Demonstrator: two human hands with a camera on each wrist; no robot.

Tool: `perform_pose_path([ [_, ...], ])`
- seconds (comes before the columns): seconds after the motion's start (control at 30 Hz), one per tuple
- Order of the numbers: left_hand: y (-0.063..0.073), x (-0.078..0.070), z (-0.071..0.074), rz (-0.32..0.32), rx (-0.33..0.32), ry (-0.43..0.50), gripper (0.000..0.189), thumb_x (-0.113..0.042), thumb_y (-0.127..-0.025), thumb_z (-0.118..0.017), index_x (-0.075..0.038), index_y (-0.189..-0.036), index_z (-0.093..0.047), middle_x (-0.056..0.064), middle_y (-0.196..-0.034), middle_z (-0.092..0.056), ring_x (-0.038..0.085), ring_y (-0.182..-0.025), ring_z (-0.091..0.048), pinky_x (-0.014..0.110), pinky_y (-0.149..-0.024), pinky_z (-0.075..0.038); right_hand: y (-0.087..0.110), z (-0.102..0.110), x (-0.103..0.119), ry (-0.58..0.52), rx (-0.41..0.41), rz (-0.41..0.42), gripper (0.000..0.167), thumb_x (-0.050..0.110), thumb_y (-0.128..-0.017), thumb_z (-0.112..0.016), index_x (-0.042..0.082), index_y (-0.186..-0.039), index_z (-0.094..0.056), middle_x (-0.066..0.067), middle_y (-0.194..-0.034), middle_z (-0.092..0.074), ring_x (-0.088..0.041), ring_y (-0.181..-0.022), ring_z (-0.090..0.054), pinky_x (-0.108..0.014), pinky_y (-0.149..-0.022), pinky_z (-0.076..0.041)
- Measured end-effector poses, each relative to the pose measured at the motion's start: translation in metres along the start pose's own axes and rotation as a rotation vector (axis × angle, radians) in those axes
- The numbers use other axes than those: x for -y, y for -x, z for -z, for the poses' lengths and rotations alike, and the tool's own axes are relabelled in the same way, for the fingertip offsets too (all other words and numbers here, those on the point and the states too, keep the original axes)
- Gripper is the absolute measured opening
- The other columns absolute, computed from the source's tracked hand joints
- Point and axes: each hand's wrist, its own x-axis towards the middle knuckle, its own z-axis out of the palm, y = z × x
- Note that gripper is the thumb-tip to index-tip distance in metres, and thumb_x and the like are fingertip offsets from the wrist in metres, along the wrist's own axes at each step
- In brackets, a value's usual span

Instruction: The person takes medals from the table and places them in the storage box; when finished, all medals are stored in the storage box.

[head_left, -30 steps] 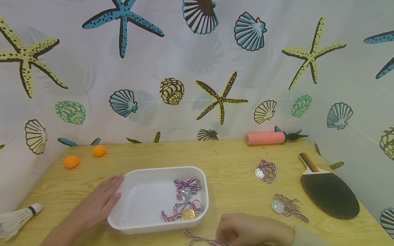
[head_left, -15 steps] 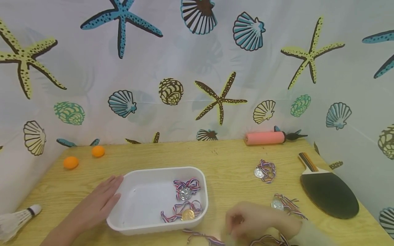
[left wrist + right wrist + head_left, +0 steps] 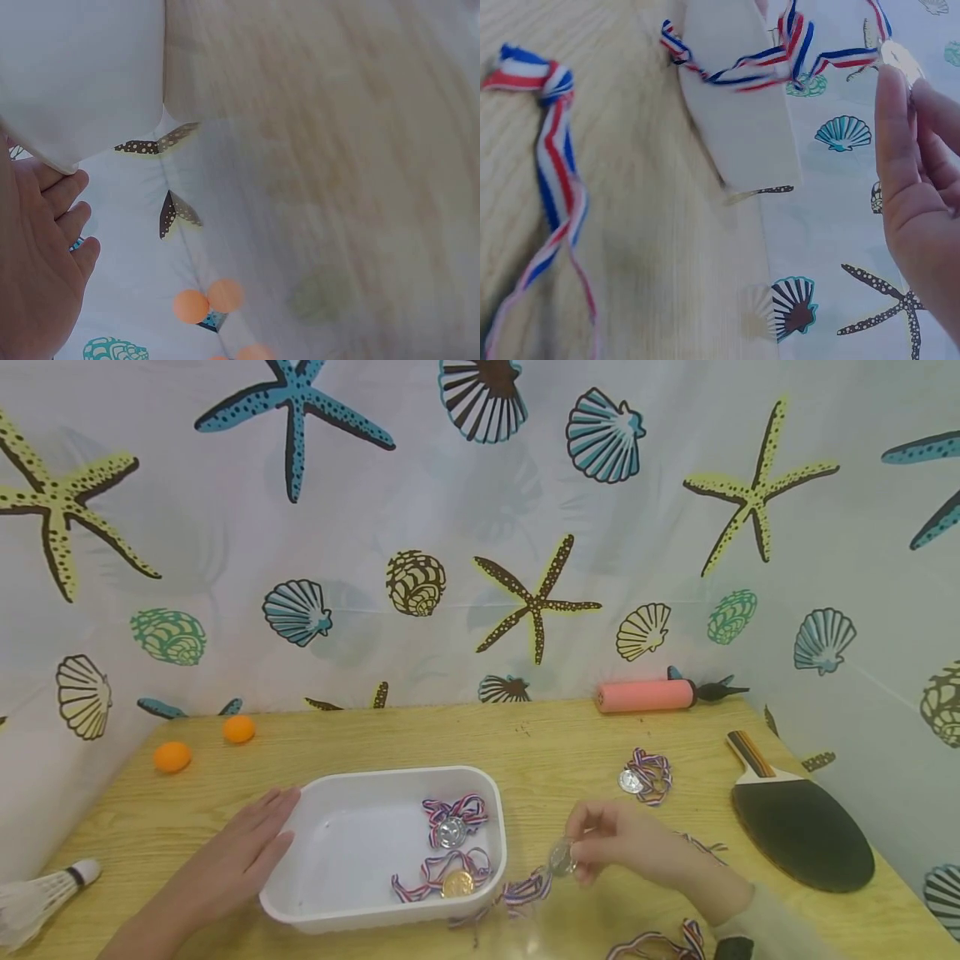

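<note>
Between thumb and fingers, my right hand point(image 3: 626, 843) pinches a silver medal point(image 3: 561, 857) just right of the white plastic tray point(image 3: 375, 917). Its striped ribbon point(image 3: 525, 891) trails left toward the tray's near right corner. In the right wrist view the medal point(image 3: 901, 60) shows at the fingertips. My left hand point(image 3: 236, 860) rests with straight fingers against the tray's left side; the left wrist view shows those fingertips point(image 3: 79, 180) at the rim. Inside the tray lie a silver medal point(image 3: 452, 832) and a gold medal point(image 3: 457, 883), both with red, white and blue ribbons.
Two more silver medals lie right of the tray, one medal point(image 3: 632, 781) farther back. Another ribbon point(image 3: 660, 943) is at the front edge. A table tennis bat point(image 3: 802, 827), pink pump point(image 3: 647, 696), orange balls point(image 3: 172, 757) and shuttlecock point(image 3: 45, 893) stand around the table's sides.
My right hand has lifted a silver medal from the table's front and moved up and slightly right, its ribbon trailing. My left hand and the tray have stayed put.
</note>
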Motion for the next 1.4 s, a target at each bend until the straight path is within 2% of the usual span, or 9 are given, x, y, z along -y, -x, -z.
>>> perform_pose_path([
  [0.17, 0.0, 0.0, 0.0, -0.002, -0.007, -0.006, 0.056, -0.036, -0.1, -0.036, -0.007, -0.146, -0.024, 0.018, -0.147, -0.026, 0.04, -0.132, -0.02, 0.061, -0.099, -0.023, -0.002, 0.004, 0.008, -0.081, -0.096, 0.014, 0.008, -0.001, -0.09, -0.052, 0.005, -0.087, -0.056, -0.008, -0.087, -0.061, -0.016, -0.073, -0.062, -0.032, -0.068, -0.054],
  [0.33, 0.0, -0.001, 0.0, -0.001, -0.005, -0.003, 0.056, -0.036, -0.1, -0.036, -0.007, -0.146, -0.025, 0.019, -0.146, -0.026, 0.04, -0.132, -0.02, 0.061, -0.099, -0.023, -0.003, 0.007, 0.018, -0.253, -0.1, 0.093, 0.021, -0.005, -0.091, -0.044, 0.011, -0.085, -0.057, -0.004, -0.09, -0.059, -0.013, -0.078, -0.062, -0.028, -0.071, -0.053],
  [0.5, 0.0, 0.0, 0.0, -0.005, -0.01, -0.002, 0.056, -0.036, -0.1, -0.036, -0.006, -0.146, -0.025, 0.019, -0.146, -0.027, 0.04, -0.132, -0.02, 0.061, -0.099, -0.023, -0.005, 0.006, 0.031, -0.368, -0.111, 0.117, 0.024, -0.001, -0.096, -0.037, 0.011, -0.085, -0.055, -0.008, -0.11, -0.051, -0.009, -0.075, -0.058, -0.02, -0.066, -0.05],
  [0.57, -0.001, 0.0, 0.0, -0.002, -0.004, -0.002, 0.056, -0.036, -0.1, -0.035, -0.006, -0.146, -0.025, 0.019, -0.146, -0.026, 0.04, -0.132, -0.02, 0.061, -0.1, -0.022, -0.006, 0.004, 0.036, -0.387, -0.1, 0.14, 0.026, 0.002, -0.098, -0.033, 0.011, -0.087, -0.054, -0.007, -0.115, -0.049, -0.007, -0.073, -0.056, -0.019, -0.063, -0.048],
  [0.8, -0.002, 0.001, -0.001, 0.016, 0.023, -0.001, 0.057, -0.037, -0.1, -0.035, -0.005, -0.146, -0.023, 0.02, -0.147, -0.025, 0.041, -0.132, -0.018, 0.062, -0.1, -0.021, -0.015, 0.0, 0.043, -0.462, 0.016, 0.282, 0.041, 0.007, -0.101, -0.013, 0.011, -0.095, -0.054, 0.001, -0.082, -0.052, -0.008, -0.067, -0.053, -0.017, -0.057, -0.048],
  [0.87, -0.002, 0.001, 0.0, 0.019, 0.022, -0.002, 0.057, -0.037, -0.1, -0.035, -0.005, -0.145, -0.024, 0.02, -0.147, -0.025, 0.041, -0.133, -0.018, 0.062, -0.1, -0.021, -0.017, -0.003, 0.043, -0.499, 0.041, 0.306, 0.044, 0.008, -0.101, -0.012, 0.011, -0.096, -0.055, 0.002, -0.085, -0.052, -0.009, -0.068, -0.054, -0.017, -0.056, -0.048],
  [1.0, -0.002, 0.001, -0.001, 0.015, 0.017, -0.003, 0.057, -0.037, -0.1, -0.035, -0.005, -0.146, -0.024, 0.02, -0.147, -0.025, 0.04, -0.133, -0.018, 0.062, -0.1, -0.021, -0.022, -0.008, 0.045, -0.529, 0.028, 0.31, 0.047, 0.01, -0.101, -0.013, 0.01, -0.1, -0.06, -0.006, -0.111, -0.059, -0.011, -0.068, -0.057, -0.017, -0.051, -0.049],
  [1.1, -0.002, 0.002, -0.001, 0.011, 0.013, -0.001, 0.056, -0.036, -0.1, -0.036, -0.005, -0.145, -0.025, 0.02, -0.147, -0.025, 0.04, -0.133, -0.018, 0.062, -0.1, -0.021, -0.025, -0.012, 0.045, -0.538, 0.011, 0.294, 0.047, 0.012, -0.101, -0.013, 0.011, -0.098, -0.06, -0.014, -0.127, -0.054, -0.012, -0.069, -0.059, -0.018, -0.048, -0.049],
  [1.4, -0.003, 0.003, -0.002, 0.024, 0.027, 0.001, 0.057, -0.038, -0.1, -0.035, -0.006, -0.146, -0.023, 0.02, -0.147, -0.024, 0.041, -0.133, -0.018, 0.062, -0.099, -0.021, -0.031, -0.019, 0.041, -0.539, 0.043, 0.324, 0.042, 0.012, -0.101, -0.011, 0.01, -0.084, -0.05, -0.011, -0.108, -0.06, -0.017, -0.077, -0.062, -0.023, -0.054, -0.053],
])
